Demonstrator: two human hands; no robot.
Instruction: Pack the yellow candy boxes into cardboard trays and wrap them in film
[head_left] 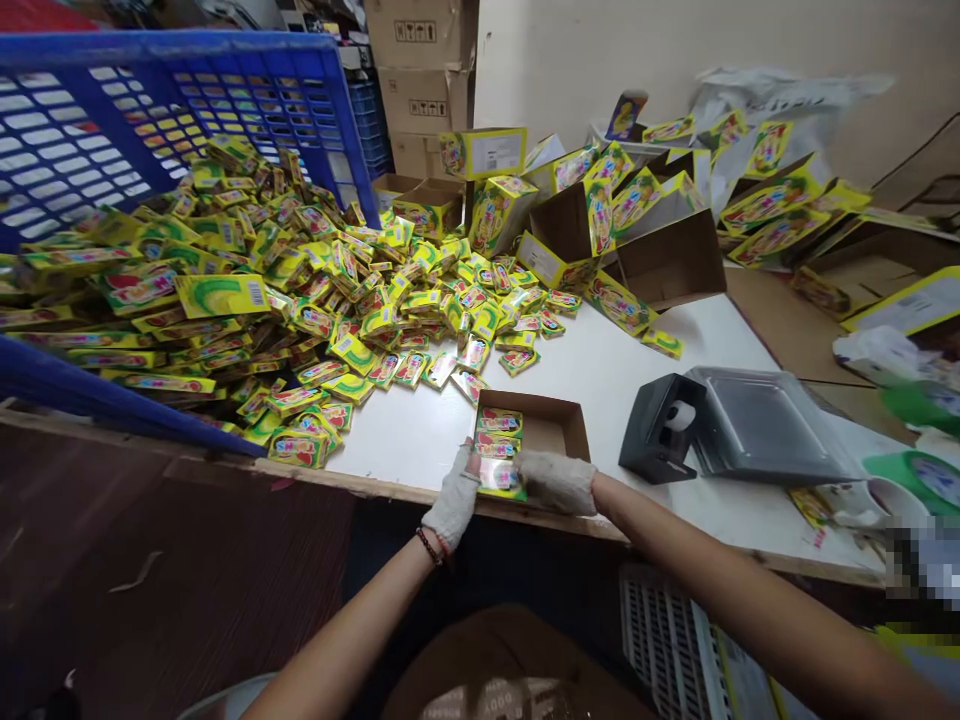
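An open brown carton (568, 428) lies near the table's front edge. Along its left side runs a column of small yellow-green packets (498, 446) with red and white print; its right part shows bare cardboard. My left hand (453, 500), in a white knit glove, grips the carton's left wall with its fingertips beside the packets. Over the carton's near right side is my gloved right hand (559, 482), fingertips by the nearest packet. Motion smears its fingers, so their hold is unclear.
Left, a blue plastic crate (341, 120) spills a heap of matching packets (315, 270) onto the white table (405, 440). Right of my hands stand a black tape dispenser (660, 428) and a clear plastic tray (772, 420). Printed cartons (667, 260) crowd the back.
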